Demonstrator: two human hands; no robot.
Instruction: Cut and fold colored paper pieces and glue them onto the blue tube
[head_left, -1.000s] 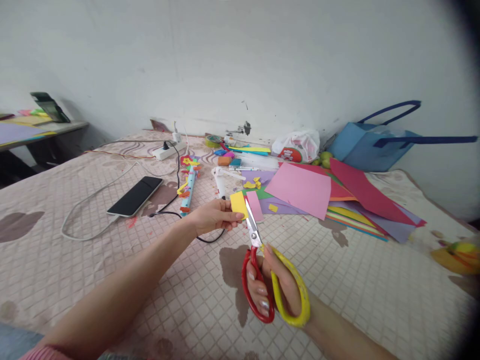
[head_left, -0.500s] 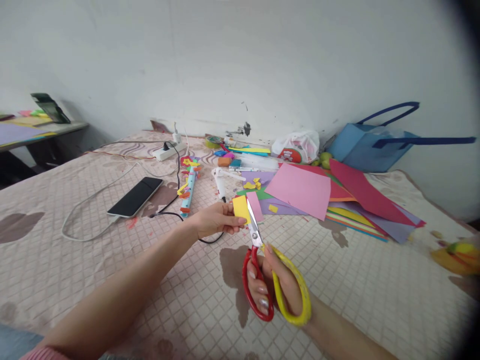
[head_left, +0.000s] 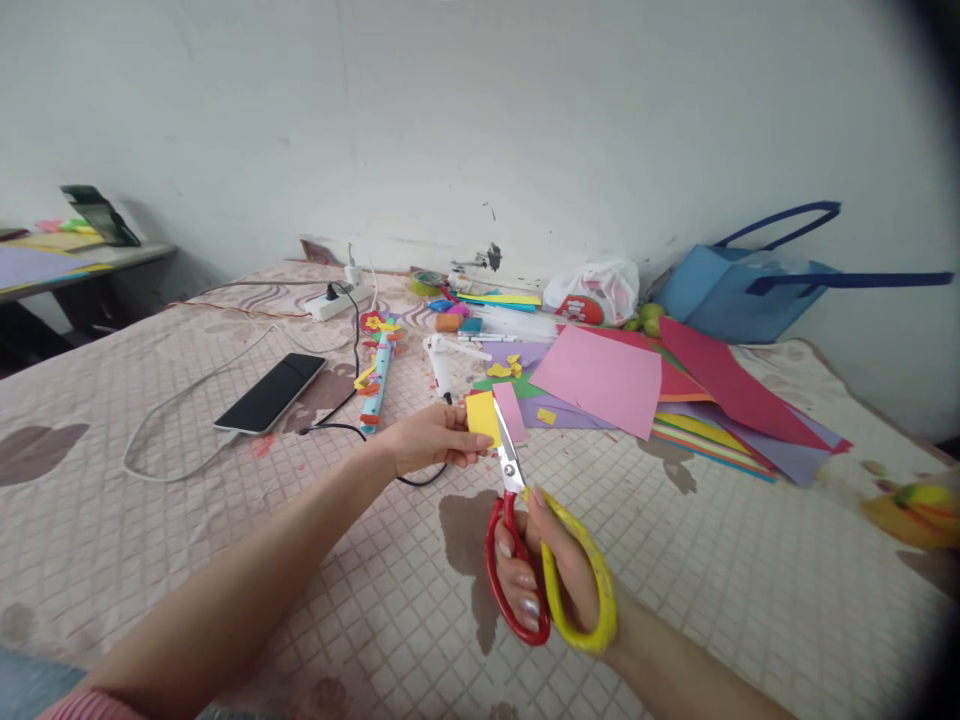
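Note:
Between the thumb and fingers of my left hand (head_left: pixel 435 440) is a small yellow piece of paper (head_left: pixel 481 418), held above the cloth. My right hand (head_left: pixel 551 560) grips a pair of scissors (head_left: pixel 511 475) with one red and one yellow handle, fingers through the loops. The blades point away from me and lie at the paper's right edge. Just behind the blades is a pink paper strip (head_left: pixel 511 410). A white glue gun (head_left: pixel 441 368) rests beyond my left hand.
Sheets of coloured paper (head_left: pixel 600 380) are piled at right, before a blue bag (head_left: pixel 739 295) and a white plastic bag (head_left: pixel 592 292). On the left lie a phone (head_left: pixel 271 393) on a cable, a decorated light-blue stick (head_left: pixel 377 380) and a power strip (head_left: pixel 339 302).
The scissor handles have drawn slightly closer together in my right hand. My left hand and the yellow paper stay almost in place.

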